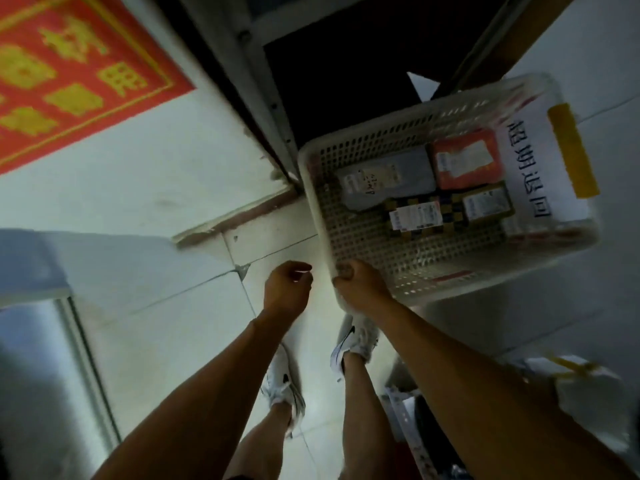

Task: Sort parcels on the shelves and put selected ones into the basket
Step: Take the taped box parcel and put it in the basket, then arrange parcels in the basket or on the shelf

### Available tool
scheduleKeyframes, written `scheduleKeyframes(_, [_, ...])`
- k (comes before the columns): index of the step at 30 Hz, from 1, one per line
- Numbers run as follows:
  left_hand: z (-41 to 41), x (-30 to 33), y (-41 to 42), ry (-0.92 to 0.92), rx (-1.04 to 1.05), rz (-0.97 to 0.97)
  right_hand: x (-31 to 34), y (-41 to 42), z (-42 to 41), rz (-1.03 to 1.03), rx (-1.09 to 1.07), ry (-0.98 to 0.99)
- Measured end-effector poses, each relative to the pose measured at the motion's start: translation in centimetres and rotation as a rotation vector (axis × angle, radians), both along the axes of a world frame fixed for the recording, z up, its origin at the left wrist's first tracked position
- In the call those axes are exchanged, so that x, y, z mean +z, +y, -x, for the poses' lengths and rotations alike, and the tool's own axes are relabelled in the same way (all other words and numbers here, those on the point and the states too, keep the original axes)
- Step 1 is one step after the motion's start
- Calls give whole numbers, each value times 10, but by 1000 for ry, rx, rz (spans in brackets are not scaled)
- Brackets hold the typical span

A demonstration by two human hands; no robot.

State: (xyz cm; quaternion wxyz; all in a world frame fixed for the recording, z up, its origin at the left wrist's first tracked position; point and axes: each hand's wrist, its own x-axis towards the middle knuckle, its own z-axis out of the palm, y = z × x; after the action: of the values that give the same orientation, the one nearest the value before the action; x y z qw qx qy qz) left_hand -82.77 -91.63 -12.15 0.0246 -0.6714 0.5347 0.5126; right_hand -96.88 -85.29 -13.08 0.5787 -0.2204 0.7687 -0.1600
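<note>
Fingers of right hand (pixel 360 282) curl round the near rim of the basket (pixel 313 188), carried above the floor; left hand (pixel 287 285) loosely curled, seems empty. Four parcels (pixel 391 181) already inside. Shelves not visible, so remaining sorting unknown.

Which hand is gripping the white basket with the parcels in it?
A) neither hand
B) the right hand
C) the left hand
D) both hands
B: the right hand has its fingers curled over the near corner of the basket rim, while the left hand hangs beside it, loosely curled, not touching the basket.
</note>
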Motion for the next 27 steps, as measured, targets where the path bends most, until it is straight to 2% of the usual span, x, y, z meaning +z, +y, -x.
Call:
scheduleKeyframes(5, [-96, 25, 11, 7, 132, 81, 24, -1, -89, 13, 177, -3])
scheduleKeyframes(9, [-188, 47, 10, -13, 329, 117, 46, -34, -161, 24, 334, -5])
scheduleKeyframes(17, [-347, 81, 21, -13, 793, 168, 90, -96, -321, 188, 690, -42])
scheduleKeyframes(22, [-427, 100, 49, 57, 1110, 228, 107, -111, -422, 336, 938, -101])
scheduleKeyframes(27, [-495, 122, 82, 194, 1421, 277, 117, -107, -514, 368, 1124, -210])
